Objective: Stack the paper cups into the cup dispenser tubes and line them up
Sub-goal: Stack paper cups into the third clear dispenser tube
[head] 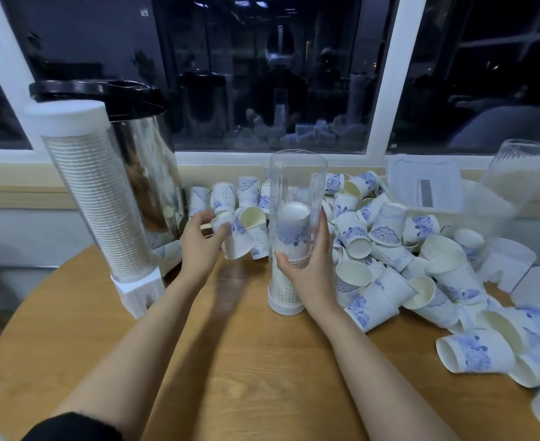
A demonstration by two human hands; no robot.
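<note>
On the table (pixel 230 361), left hand (pixel 200 241) grip curled round paper cup (pixel 235 243), right hand (pixel 307 265) grip clasping dispenser tube (pixel 297 183)

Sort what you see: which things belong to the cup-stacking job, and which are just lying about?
Job: left hand holding a paper cup; right hand gripping the clear tube; full tube; loose cups.
Lying about: black-lidded urn; plastic box.
</note>
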